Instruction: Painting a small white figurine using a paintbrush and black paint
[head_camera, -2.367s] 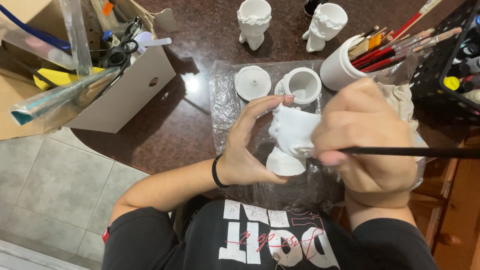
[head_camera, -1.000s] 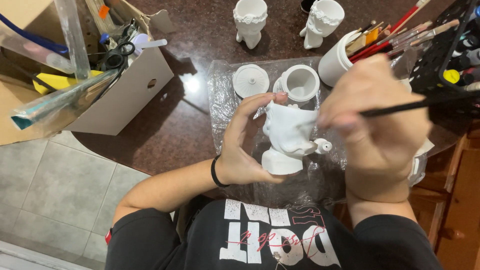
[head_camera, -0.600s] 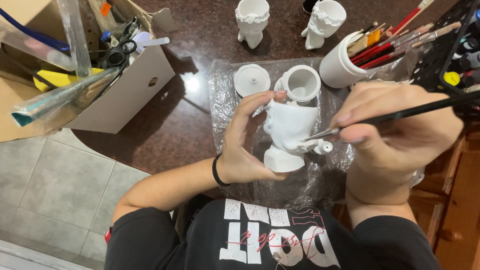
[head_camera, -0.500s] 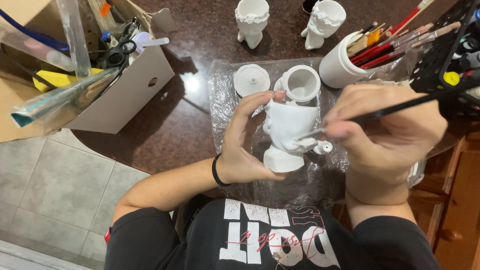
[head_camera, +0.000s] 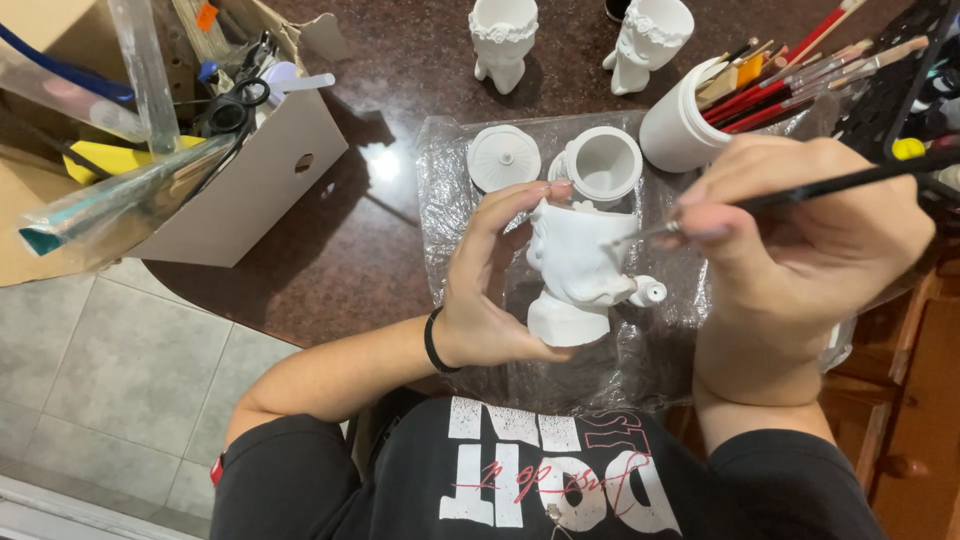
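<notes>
- head view: the left hand (head_camera: 490, 290) curls round a white figurine (head_camera: 578, 270), thumb under its base and fingers spread along its left side, fingertips near the rim.
- the figurine is held just above a clear plastic sheet (head_camera: 450, 190) on the dark brown table (head_camera: 400, 60), in front of the person's chest.
- the right hand (head_camera: 800, 250) pinches a thin black brush (head_camera: 840, 182) between thumb and fingers pressed together; the brush tip meets the figurine's upper right edge.
- a small white jar (head_camera: 603, 165) and its round lid (head_camera: 503, 158) lie on the sheet just behind the figurine.
- a white tub (head_camera: 678, 130) of red and wooden brushes stands to the right.
- two more white figurines (head_camera: 503, 35) stand at the far edge.
- a white cardboard box (head_camera: 250, 190) with an oval hand hole sits at left, holding black scissors (head_camera: 232, 108) and a yellow packet (head_camera: 110, 155).
</notes>
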